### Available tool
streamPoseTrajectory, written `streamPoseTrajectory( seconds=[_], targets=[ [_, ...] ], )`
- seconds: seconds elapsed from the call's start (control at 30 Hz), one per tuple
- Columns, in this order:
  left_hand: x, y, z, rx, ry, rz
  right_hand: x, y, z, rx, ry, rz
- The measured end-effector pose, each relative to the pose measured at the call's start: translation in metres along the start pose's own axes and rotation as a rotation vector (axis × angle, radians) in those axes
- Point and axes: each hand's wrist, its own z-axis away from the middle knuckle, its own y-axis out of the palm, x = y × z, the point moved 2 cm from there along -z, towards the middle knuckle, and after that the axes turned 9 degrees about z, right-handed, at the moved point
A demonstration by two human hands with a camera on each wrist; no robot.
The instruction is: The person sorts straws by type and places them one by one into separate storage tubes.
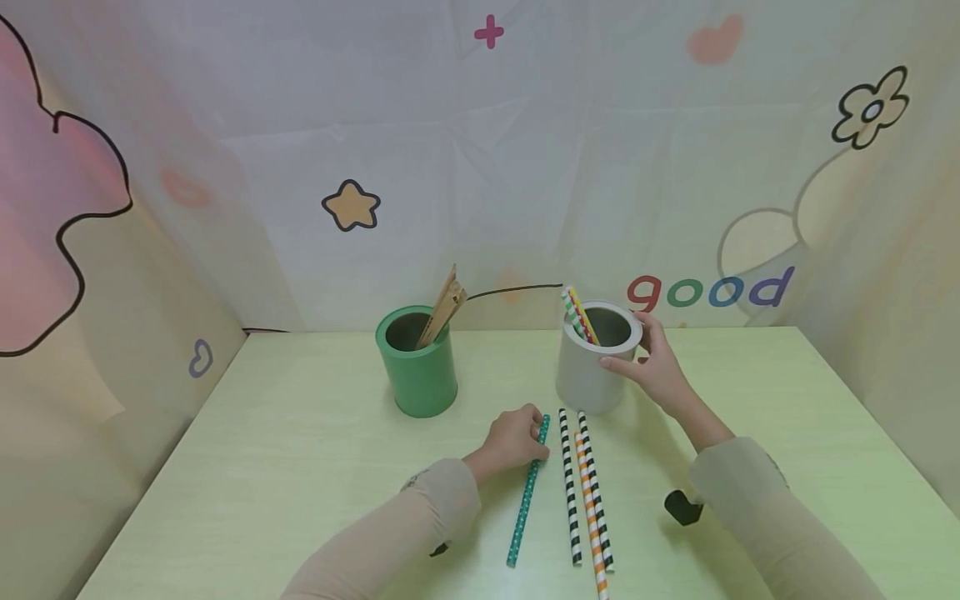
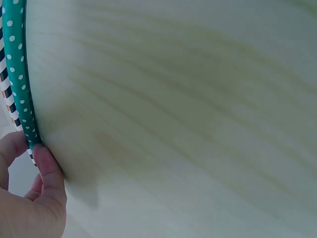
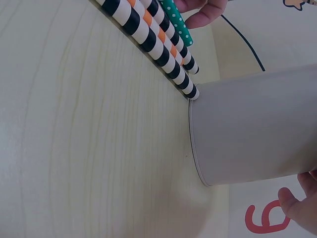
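My left hand (image 1: 513, 439) pinches a teal paper straw with white dots (image 1: 525, 508) near its far end; in the left wrist view thumb and finger meet on that straw (image 2: 19, 74). My right hand (image 1: 660, 367) grips the light grey cup (image 1: 588, 379) by its upper right side, thumb in front and fingers behind. In the right wrist view the cup wall (image 3: 252, 129) hides part of this hand. A few striped straws (image 1: 581, 325) lean inside the cup. On the table lie two black-and-white straws (image 1: 570, 492) and an orange-and-white one (image 1: 590, 508).
A green cup (image 1: 420, 379) stands to the left, with flat wooden sticks (image 1: 444, 308) leaning in it. Behind both cups hangs a printed cloth (image 1: 420, 167), which also closes off the sides of the pale wooden table (image 1: 285, 467).
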Motion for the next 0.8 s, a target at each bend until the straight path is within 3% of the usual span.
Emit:
streamPoseTrajectory(
  seconds=[0.43, 0.8],
  targets=[
    [-0.005, -0.003, 0.004, -0.019, -0.002, 0.016, 0.004, -0.001, 0.002, 0.007, 0.008, 0.003],
    [-0.013, -0.022, -0.004, 0.006, 0.044, 0.16, -0.002, 0.0, -0.001, 0.004, 0.002, 0.007]
  ],
)
